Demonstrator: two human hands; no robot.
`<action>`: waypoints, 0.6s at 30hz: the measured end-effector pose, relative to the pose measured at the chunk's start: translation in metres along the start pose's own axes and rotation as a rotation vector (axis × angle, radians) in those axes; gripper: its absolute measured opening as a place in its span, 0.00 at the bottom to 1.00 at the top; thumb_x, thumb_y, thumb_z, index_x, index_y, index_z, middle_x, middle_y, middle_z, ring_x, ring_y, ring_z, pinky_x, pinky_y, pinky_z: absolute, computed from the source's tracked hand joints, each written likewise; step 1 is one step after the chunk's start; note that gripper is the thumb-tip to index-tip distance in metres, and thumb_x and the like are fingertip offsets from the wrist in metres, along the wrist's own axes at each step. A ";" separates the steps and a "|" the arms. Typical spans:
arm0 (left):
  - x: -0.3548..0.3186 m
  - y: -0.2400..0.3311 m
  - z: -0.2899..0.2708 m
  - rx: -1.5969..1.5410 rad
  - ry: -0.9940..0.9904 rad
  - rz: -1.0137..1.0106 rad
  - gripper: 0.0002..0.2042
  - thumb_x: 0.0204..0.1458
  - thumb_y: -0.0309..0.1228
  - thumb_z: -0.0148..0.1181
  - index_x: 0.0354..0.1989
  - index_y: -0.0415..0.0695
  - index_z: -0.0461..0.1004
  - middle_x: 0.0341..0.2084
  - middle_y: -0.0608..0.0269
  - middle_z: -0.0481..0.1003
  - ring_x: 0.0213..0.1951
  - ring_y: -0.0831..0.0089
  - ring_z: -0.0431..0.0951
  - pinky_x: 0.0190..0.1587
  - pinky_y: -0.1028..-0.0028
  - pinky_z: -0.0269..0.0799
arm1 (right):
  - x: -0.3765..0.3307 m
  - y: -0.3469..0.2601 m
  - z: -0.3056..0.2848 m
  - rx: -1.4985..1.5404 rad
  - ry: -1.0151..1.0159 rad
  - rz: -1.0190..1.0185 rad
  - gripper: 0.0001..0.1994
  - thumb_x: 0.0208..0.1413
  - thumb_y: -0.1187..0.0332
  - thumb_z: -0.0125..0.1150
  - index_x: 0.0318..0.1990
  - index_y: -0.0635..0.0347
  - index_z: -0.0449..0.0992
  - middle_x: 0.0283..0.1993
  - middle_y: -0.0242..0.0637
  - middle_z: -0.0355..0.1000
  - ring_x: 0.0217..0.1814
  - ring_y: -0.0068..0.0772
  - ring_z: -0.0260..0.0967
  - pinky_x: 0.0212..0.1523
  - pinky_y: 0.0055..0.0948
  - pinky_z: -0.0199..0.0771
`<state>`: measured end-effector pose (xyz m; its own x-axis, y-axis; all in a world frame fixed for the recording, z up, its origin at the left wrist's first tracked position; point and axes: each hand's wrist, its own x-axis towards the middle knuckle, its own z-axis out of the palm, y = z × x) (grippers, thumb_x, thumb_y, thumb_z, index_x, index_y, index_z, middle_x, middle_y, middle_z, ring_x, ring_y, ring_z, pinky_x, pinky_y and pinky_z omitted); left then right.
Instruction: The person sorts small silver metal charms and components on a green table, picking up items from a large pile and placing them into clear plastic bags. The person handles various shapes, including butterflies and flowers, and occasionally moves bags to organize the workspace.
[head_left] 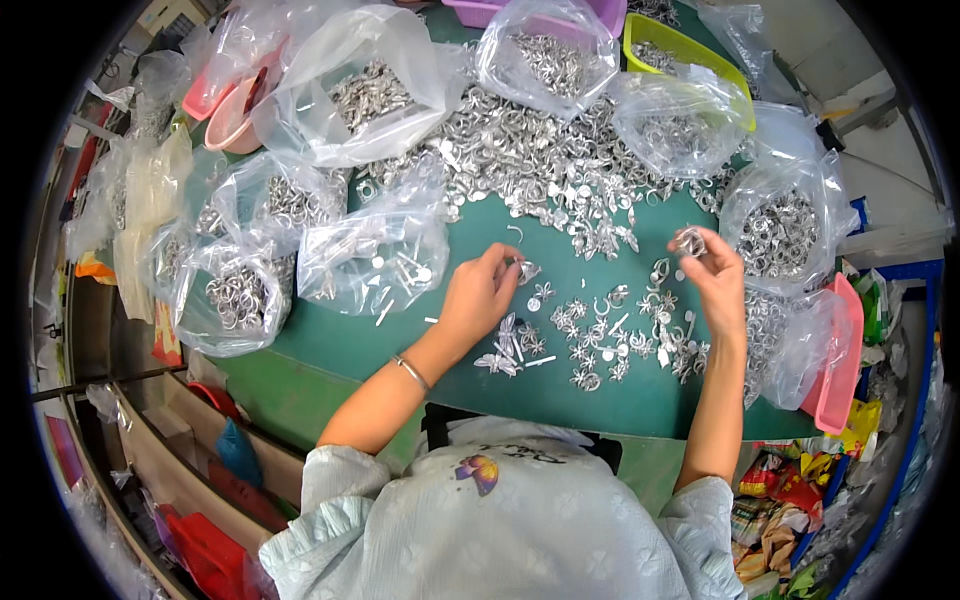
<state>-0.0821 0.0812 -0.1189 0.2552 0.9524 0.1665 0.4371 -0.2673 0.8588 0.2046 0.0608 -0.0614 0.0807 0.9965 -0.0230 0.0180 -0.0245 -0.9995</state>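
Observation:
Over the right part of the green table, my right hand [718, 275] is raised with its fingers closed on a silver ring [690, 240]. My left hand [483, 290] is low over the table's middle, thumb and fingers pinched at a small silver metal piece [529, 271]; its exact kind is too small to tell. Between my hands lies a loose spread of small silver metal pieces [625, 340], some flower-shaped. Close to my left wrist sits a small group of leaf-like silver pieces and thin bars [512, 347]. Farther off is a large heap of silver metal pieces [540, 160].
Clear plastic bags of metal pieces ring the heap: a large bag [375, 85] at the back, a bag [235, 295] at left, a bag [785, 225] at right. A pink tray [838, 355] stands at the right edge. A yellow-green basket [690, 62] is at the back.

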 end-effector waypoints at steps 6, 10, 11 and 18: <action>-0.002 -0.001 0.000 -0.008 -0.012 -0.016 0.04 0.47 0.24 0.55 0.31 0.39 0.70 0.10 0.58 0.63 0.13 0.64 0.66 0.18 0.68 0.59 | 0.011 0.001 0.001 -0.260 0.040 -0.161 0.16 0.40 0.70 0.65 0.38 0.66 0.73 0.50 0.40 0.66 0.53 0.40 0.60 0.54 0.34 0.58; 0.003 0.002 0.000 -0.028 -0.049 -0.013 0.05 0.46 0.24 0.56 0.31 0.39 0.71 0.10 0.58 0.63 0.13 0.64 0.65 0.18 0.69 0.59 | 0.012 0.041 -0.006 -1.067 -0.017 -0.412 0.17 0.44 0.70 0.62 0.43 0.62 0.72 0.51 0.39 0.64 0.57 0.42 0.56 0.56 0.37 0.53; 0.002 0.000 0.002 -0.034 -0.041 -0.007 0.05 0.46 0.24 0.56 0.31 0.39 0.71 0.10 0.58 0.63 0.13 0.64 0.65 0.18 0.69 0.59 | 0.011 0.050 -0.005 -0.962 0.002 -0.333 0.16 0.43 0.71 0.61 0.43 0.61 0.72 0.52 0.39 0.64 0.55 0.43 0.57 0.55 0.38 0.54; 0.002 0.003 -0.002 -0.039 -0.051 -0.082 0.05 0.45 0.24 0.56 0.31 0.38 0.71 0.10 0.57 0.64 0.14 0.64 0.66 0.19 0.68 0.59 | 0.016 0.020 0.021 -0.966 0.099 -0.327 0.18 0.43 0.70 0.61 0.44 0.61 0.70 0.49 0.41 0.65 0.51 0.44 0.59 0.53 0.37 0.55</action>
<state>-0.0821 0.0830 -0.1150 0.2635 0.9621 0.0706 0.4251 -0.1815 0.8868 0.1857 0.0781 -0.0824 0.0088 0.9559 0.2936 0.8456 0.1495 -0.5124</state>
